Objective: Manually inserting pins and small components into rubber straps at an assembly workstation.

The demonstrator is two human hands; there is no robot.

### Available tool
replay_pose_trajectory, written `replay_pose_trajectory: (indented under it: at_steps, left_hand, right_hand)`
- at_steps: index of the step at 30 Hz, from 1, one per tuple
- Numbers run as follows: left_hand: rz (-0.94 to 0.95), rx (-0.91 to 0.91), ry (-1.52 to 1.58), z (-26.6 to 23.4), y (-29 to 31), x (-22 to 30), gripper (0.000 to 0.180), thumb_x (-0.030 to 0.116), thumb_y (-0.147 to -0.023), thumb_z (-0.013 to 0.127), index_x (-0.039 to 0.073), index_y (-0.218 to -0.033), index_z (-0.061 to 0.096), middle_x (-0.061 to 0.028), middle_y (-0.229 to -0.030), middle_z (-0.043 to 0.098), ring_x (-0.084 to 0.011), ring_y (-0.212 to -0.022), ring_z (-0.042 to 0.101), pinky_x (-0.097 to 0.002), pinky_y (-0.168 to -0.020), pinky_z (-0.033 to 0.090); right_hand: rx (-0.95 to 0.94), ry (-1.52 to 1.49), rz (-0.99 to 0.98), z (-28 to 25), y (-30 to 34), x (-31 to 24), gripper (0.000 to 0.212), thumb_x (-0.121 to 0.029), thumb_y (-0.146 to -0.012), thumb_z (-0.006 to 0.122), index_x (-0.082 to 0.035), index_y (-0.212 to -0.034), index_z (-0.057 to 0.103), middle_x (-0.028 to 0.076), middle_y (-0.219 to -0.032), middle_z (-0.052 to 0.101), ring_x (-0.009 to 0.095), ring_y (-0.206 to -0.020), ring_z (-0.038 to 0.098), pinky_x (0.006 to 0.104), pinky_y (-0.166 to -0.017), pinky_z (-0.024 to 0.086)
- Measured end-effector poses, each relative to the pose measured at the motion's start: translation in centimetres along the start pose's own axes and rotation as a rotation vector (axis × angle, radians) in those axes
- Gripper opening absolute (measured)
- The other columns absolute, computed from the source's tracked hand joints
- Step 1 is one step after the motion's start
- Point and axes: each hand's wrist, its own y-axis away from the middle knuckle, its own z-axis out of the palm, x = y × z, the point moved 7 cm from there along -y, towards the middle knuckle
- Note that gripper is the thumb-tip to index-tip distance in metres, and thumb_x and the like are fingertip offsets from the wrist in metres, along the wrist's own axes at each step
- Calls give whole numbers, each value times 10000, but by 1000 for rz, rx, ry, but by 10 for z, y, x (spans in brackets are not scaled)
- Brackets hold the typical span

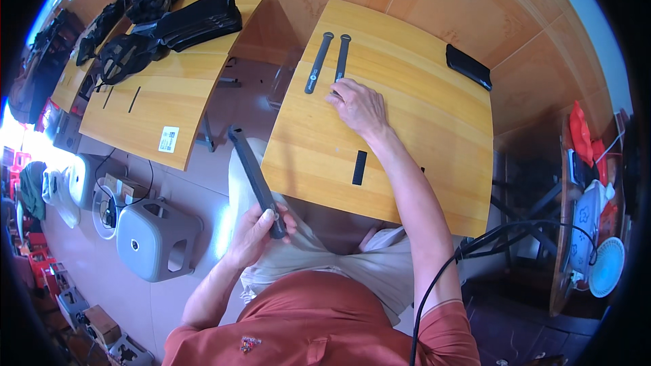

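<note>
My left hand (258,232) is closed around the lower end of a long dark grey strap (251,171), which stands up at a slant over my lap, left of the table. My right hand (361,106) rests on the wooden table (427,129), its fingers pinched at the near end of a second dark grey strap (343,56) lying flat; the fingers hide that end. Beside it, to the left, lies a similar strap (319,63) with pale printing near its lower end. A short black strip (359,167) sits nearer me on the tabletop.
A black pouch (468,66) lies at the table's far right. On the left, another wooden table (183,88) bears stacked black items (200,22). Grey plastic stools (152,240) stand on the floor. A black cable (441,278) runs past my right arm, near a shelf with a turquoise lid (607,266).
</note>
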Motion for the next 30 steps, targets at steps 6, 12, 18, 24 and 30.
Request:
replay_pose_trajectory:
  at_steps: [6,12,18,24,30]
  left_hand:
    - [9,55,-7,2,-4,-3,340,265,-1049,531,9,-1273,518,-148,-1097,671,-209,-1003,672,-332,-800,570]
    - [28,128,1,6,-18,-1,358,247,-1025,577,8,-1288,529,-193,-1150,672,-244,-1020,688,-325,-747,599]
    - [55,172,58,14,-37,-1,339,194,-1023,578,11,-1303,524,-207,-1182,663,-255,-1048,688,-318,-753,613]
    - [95,104,135,36,-47,0,297,133,-1000,610,-4,-1260,572,-202,-1167,675,-222,-975,715,-298,-764,639]
    - [75,78,115,46,-44,-5,330,54,-977,620,-10,-1295,557,-197,-1209,662,-237,-1070,690,-325,-858,628]
  right_hand:
    - [-14,-87,92,-22,26,-13,267,-264,-920,672,-33,-1055,674,116,-1107,702,357,-950,691,471,-804,554]
    - [-128,-232,269,-54,85,-42,244,-219,-939,644,-10,-1065,649,184,-1061,704,377,-955,688,470,-842,538]
    - [-142,-552,206,-66,145,-84,178,-127,-933,648,-9,-1061,684,182,-975,718,349,-858,707,415,-745,558]
    - [-111,-570,160,-72,171,-103,204,-127,-923,673,-30,-1098,709,144,-924,726,311,-785,713,391,-672,560]
    - [-44,-541,132,-81,180,-99,209,-143,-931,666,-30,-1104,700,133,-875,711,307,-740,698,394,-630,542]
